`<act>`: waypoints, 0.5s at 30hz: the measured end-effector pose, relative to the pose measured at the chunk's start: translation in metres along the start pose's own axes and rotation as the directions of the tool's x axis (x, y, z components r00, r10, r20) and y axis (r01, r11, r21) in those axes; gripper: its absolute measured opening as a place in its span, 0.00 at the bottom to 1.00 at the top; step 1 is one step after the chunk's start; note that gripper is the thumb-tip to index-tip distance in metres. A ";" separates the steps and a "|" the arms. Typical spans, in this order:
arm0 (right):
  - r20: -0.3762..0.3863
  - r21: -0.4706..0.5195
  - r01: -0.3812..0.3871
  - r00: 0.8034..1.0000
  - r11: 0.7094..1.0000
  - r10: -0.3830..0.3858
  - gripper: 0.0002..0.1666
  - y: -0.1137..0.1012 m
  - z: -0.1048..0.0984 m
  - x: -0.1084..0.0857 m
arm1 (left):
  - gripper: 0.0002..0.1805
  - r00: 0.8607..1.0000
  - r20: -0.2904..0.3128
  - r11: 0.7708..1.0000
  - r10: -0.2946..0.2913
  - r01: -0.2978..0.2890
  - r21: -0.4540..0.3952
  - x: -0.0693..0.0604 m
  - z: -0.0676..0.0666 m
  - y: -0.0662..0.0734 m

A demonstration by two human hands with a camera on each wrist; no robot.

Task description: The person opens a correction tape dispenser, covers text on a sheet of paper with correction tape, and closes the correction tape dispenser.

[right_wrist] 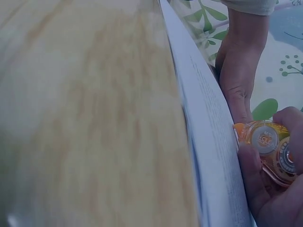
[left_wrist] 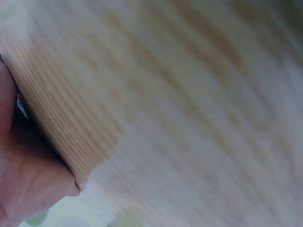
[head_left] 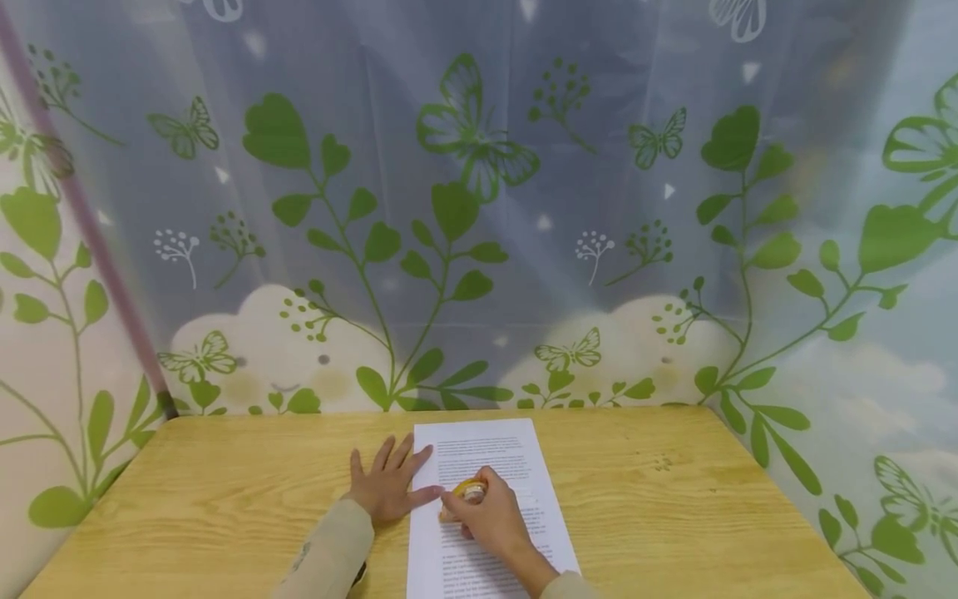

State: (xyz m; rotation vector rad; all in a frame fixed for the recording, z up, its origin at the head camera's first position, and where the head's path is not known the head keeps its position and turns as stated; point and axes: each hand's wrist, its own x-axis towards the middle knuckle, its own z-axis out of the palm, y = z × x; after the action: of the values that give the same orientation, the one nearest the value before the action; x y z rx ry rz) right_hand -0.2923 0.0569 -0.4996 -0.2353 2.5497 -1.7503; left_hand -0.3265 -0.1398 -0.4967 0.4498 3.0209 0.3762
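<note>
A white sheet of printed paper [head_left: 550, 532] lies on the wooden table. My right hand [head_left: 497, 517] pinches an orange, see-through correction tape dispenser [head_left: 473, 492] over the middle of the printed lines. In the right wrist view, the thumb and fingers of the right hand [right_wrist: 279, 189] grip the dispenser [right_wrist: 265, 139], its tip at the paper [right_wrist: 208, 113]. With fingers spread, my left hand [head_left: 389, 482] rests flat across the paper's left edge, its thumb near the dispenser. The left wrist view shows part of the left hand [left_wrist: 28, 175] at the far left.
The light wooden table [head_left: 224, 491] extends to both sides of the paper. Behind it hangs a curtain [head_left: 389, 249] printed with green leaves, butterflies and clouds, which also runs along both sides.
</note>
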 end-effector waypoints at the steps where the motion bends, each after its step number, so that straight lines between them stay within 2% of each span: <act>1: 0.000 -0.004 0.003 1.000 1.000 -0.003 0.25 0.000 0.000 0.000 | 0.44 1.000 -0.002 1.000 0.002 -0.002 0.005 0.000 0.000 0.000; 10: 0.058 -0.076 0.084 0.995 0.994 -0.080 0.23 -0.008 0.000 0.000 | 0.42 1.000 -0.001 1.000 0.001 -0.001 -0.005 -0.001 -0.004 0.001; 15: 0.051 -0.087 0.081 0.996 0.993 -0.077 0.22 -0.008 -0.002 -0.001 | 0.42 1.000 0.008 1.000 0.019 -0.018 -0.010 0.000 -0.002 -0.001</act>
State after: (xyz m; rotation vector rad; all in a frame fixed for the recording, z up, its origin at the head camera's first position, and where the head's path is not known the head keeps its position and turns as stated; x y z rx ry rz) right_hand -0.2907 0.0562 -0.4913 -0.3815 2.6210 -1.6366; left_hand -0.3272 -0.1416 -0.4949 0.4777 3.0074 0.3887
